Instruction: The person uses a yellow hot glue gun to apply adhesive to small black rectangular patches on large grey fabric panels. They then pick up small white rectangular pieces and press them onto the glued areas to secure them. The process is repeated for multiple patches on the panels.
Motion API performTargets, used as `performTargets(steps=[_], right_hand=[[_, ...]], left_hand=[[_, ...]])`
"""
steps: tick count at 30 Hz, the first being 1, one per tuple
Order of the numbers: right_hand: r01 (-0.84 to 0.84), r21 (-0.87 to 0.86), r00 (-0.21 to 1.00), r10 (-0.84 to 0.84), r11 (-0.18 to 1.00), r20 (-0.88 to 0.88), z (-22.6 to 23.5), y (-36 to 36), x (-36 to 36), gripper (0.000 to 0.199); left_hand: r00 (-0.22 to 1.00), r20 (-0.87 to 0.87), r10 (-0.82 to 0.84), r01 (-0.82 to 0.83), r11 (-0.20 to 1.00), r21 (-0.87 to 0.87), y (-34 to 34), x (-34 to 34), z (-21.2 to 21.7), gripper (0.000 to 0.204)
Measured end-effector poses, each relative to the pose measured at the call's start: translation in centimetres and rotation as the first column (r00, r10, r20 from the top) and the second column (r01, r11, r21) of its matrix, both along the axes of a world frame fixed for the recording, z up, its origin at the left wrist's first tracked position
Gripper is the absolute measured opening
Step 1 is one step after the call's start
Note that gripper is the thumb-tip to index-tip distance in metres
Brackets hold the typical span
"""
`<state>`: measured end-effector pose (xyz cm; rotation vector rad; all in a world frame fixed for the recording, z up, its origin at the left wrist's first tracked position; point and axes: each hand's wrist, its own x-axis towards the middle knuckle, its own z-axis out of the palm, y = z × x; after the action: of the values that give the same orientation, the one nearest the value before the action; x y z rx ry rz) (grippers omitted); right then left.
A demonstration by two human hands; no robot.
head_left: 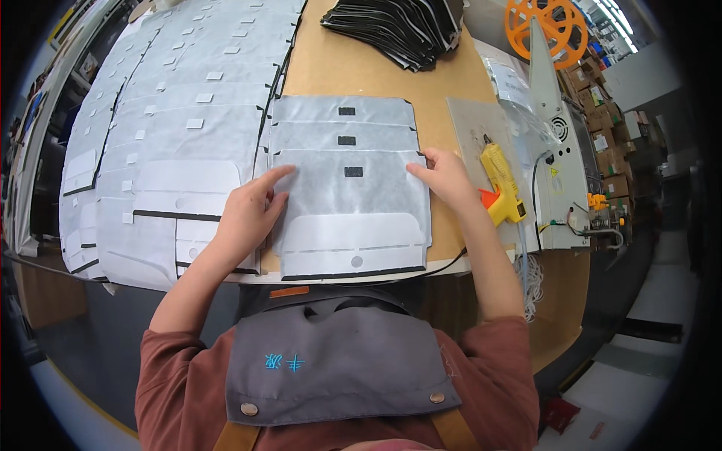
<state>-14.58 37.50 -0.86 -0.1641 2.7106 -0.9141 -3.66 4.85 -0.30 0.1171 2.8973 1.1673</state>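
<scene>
Head view: left hand [248, 210] and right hand [445, 177], flat and apart, press top sheet [350, 203]; likely light, limp, non-fragile fabric, best handled by its side edges

Workshop: glue gun [502, 184], stacked panels [173, 128].

Single head-worn fisheye view, looking steeply down, close over the worktable [361, 68]
</scene>
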Motion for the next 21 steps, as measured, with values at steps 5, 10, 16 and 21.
performTargets(steps=[5,10,16,21], right_hand=[[-0.012,-0.064,0.999,0.014,0.998,0.032,-0.8,0.2,-0.2,0.044],[-0.019,-0.073,0.999,0.022,0.997,0.045,-1.0,0.3,-0.2,0.047],[0.110,0.074,0.977,-0.094,0.991,-0.193,1.1,0.3,1.8,0.045],[0.425,-0.230,0.762,-0.483,0.875,-0.431,1.5,6.3,5.8,0.028]], left_hand=[[0.999,-0.036,-0.010,0.008,0.999,-0.046,-0.5,-0.3,-0.7,0.028],[0.999,-0.031,-0.024,0.019,0.986,-0.166,-0.5,-0.2,-0.5,0.029],[0.988,-0.140,-0.059,-0.007,0.902,-0.431,0.5,0.3,0.1,0.033],[0.928,-0.368,-0.068,-0.068,0.937,-0.344,1.0,0.2,1.0,0.036]])
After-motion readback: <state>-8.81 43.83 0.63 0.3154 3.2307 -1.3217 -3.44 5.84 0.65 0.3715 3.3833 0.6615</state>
